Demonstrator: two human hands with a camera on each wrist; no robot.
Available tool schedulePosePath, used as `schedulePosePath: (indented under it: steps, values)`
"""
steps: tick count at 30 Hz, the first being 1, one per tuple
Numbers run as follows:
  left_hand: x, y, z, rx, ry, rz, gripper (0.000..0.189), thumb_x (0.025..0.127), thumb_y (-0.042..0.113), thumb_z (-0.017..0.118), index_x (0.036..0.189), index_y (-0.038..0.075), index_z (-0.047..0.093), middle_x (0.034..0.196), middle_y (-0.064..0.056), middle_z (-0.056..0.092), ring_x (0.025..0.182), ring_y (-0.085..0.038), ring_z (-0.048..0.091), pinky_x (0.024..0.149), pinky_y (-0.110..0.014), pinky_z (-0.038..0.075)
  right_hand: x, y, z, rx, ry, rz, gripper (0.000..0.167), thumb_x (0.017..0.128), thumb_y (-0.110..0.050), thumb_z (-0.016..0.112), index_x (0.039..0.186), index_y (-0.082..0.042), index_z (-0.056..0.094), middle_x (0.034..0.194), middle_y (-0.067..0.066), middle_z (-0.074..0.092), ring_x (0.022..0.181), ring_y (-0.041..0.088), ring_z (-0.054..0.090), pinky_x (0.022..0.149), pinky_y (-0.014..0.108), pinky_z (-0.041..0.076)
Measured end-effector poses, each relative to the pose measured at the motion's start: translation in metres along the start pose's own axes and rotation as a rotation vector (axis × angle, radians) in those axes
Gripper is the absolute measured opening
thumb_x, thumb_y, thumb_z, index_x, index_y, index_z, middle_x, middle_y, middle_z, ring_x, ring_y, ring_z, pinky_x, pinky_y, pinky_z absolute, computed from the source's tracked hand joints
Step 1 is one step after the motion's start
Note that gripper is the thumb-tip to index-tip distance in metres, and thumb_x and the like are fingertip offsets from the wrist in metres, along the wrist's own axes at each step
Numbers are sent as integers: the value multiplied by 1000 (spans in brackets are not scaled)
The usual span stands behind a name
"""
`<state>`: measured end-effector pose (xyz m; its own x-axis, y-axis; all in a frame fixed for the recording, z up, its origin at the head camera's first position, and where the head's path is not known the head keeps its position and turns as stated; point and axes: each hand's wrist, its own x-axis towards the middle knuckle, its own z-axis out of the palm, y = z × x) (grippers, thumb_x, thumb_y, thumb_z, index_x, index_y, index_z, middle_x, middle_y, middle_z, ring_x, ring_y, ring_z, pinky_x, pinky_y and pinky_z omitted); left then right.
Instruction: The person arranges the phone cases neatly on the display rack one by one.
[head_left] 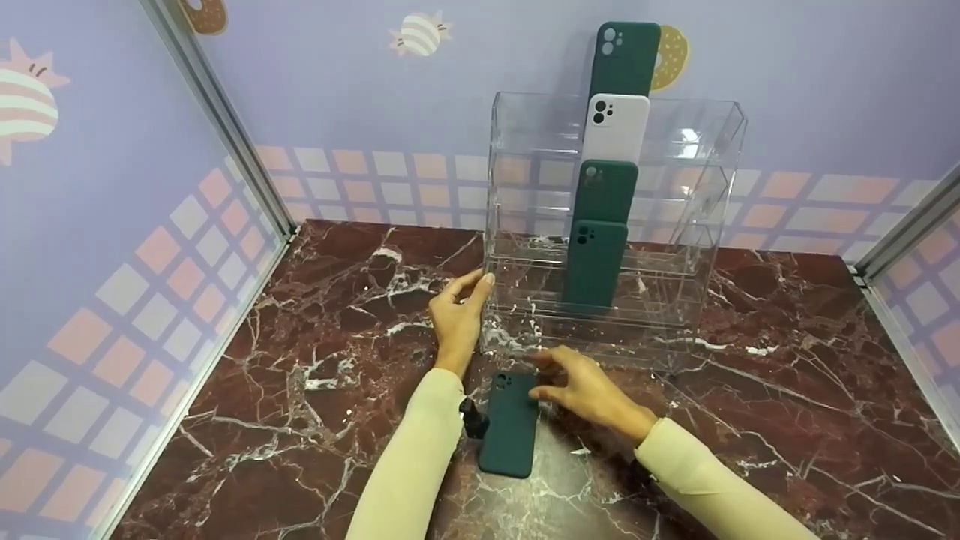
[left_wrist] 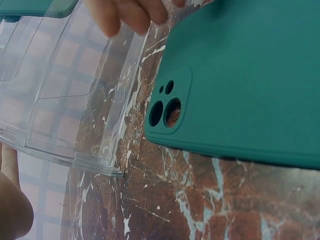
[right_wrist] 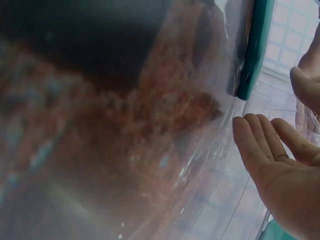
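My left hand [head_left: 457,315] touches the left side of a clear tiered display rack [head_left: 517,270], thumb and fingertips right at its edge. A dark green phone case [head_left: 510,427] lies on the marbled table in front of the rack, back side up; table shows through its camera cutouts. Just right of it, my right hand [head_left: 589,386] hovers with fingers extended and nothing in them. The right wrist view shows the right palm and its straight fingers [right_wrist: 255,145]. In the rack, a column of phone cases stands upright: green ones [head_left: 596,266] and a white one [head_left: 616,127].
Behind the rack stands a lilac wall [head_left: 337,82] with printed sweets and tiles. Side panels [head_left: 135,225] with metal corner strips border the table [head_left: 337,435] on left and right. A small black device [head_left: 472,420] sits at the left wrist, overlapping the lying case's edge.
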<state>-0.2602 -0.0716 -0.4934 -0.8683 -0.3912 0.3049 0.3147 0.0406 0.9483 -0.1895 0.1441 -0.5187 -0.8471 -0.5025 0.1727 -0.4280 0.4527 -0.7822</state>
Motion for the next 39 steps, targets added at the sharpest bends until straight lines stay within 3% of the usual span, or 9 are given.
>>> schedulePosePath:
  steps: [8,21,33,39]
  values:
    - [-1,0,0,22,6,-12,20,93,17,85,109,5,84,93,-2,77,83,-15,70,68,-23,50,0,-1,7,-69,-14,2,54,89,-18,89,129,9,65,111,16,67,101,33,67,91,50,57]
    - [0,0,1,16,17,10,22,92,13,85,109,-2,82,92,-4,78,82,-13,71,68,-21,50,-1,-12,14,-241,-42,49,46,87,-20,91,121,4,72,102,8,56,91,25,57,82,47,54]
    - [0,-1,2,-2,17,20,24,92,12,85,109,-5,81,90,-6,77,78,-10,69,66,-20,50,-1,-14,18,-234,18,29,42,81,-13,94,109,2,67,102,10,59,89,26,60,80,47,55]
    - [0,0,1,9,10,17,21,93,13,85,108,-1,82,89,-4,76,79,-11,69,66,-21,49,0,-13,20,-163,13,84,44,80,-10,94,109,2,63,101,10,60,89,25,60,80,45,54]
